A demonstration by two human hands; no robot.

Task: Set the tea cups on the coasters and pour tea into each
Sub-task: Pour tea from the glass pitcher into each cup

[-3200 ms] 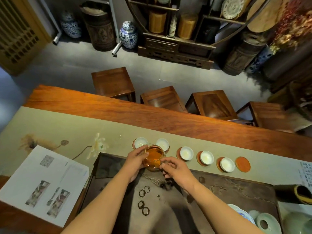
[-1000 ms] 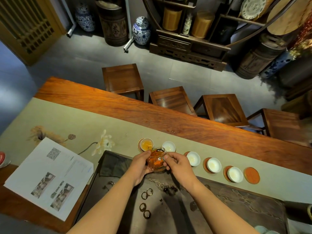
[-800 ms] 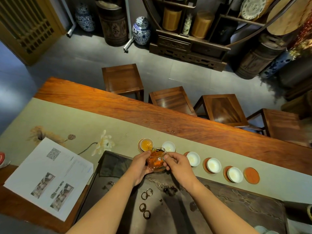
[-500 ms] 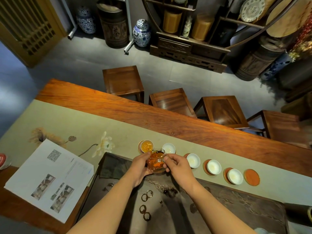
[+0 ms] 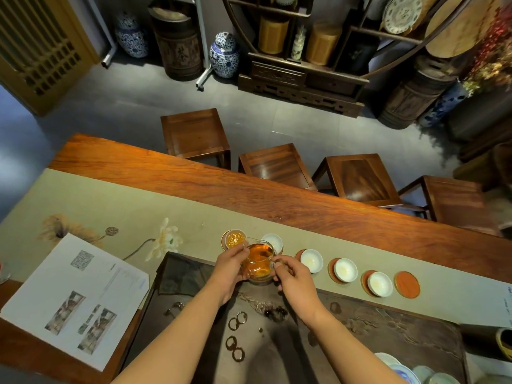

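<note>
So both hands are gripping the glass pitcher point(image 5: 259, 264) of amber tea, the left hand point(image 5: 231, 268) wrapping its side and the right hand point(image 5: 291, 275) pinching its handle, just at the far edge of the dark tea tray point(image 5: 388, 328). Beyond it, along the pale table runner point(image 5: 110, 206), the filled cup point(image 5: 235, 238) is sitting leftmost on its coaster; the second cup point(image 5: 273, 241) and three more white cups point(image 5: 345, 270) are looking empty, and the bare coaster point(image 5: 406, 284) is ending the row
</note>
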